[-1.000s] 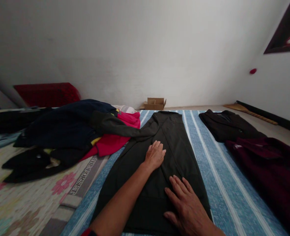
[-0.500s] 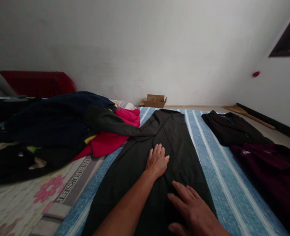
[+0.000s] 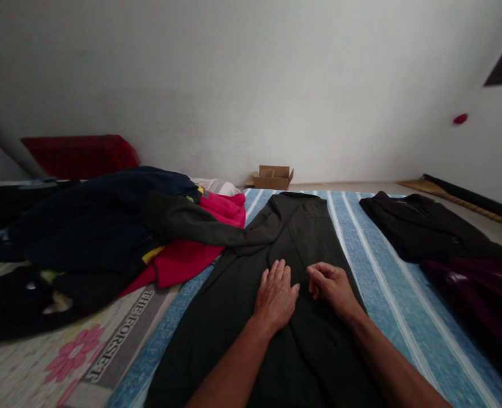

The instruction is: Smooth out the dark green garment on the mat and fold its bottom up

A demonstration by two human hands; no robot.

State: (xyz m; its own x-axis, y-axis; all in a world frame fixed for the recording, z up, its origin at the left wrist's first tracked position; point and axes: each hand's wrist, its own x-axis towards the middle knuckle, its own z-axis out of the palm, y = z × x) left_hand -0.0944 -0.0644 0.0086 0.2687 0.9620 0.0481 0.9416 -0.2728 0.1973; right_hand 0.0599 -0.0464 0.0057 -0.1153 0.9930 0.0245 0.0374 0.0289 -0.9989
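Note:
A dark grey-green long-sleeved garment (image 3: pixel 242 306) with a collar lies spread out before me, one sleeve stretched left over other clothes. My left hand (image 3: pixel 276 294) rests flat on its middle, fingers together and extended. Just to the right, my right hand (image 3: pixel 330 286) is curled, thumb and forefinger pinched at a fold line of the same garment. The cloth between those fingertips is barely visible.
Left of the garment is a heap of navy clothes (image 3: pixel 102 221) and a pink-red garment (image 3: pixel 183 263). On the right lie a folded black garment (image 3: pixel 429 226) and a maroon one (image 3: pixel 480 300). Beneath is a blue striped sheet (image 3: pixel 374 289). A cardboard box (image 3: pixel 272 180) stands by the wall.
My right hand has moved forward from the near edge to beside the left hand, its fingers going from spread to pinched. The left hand stays flat on the garment. The view has shifted slightly.

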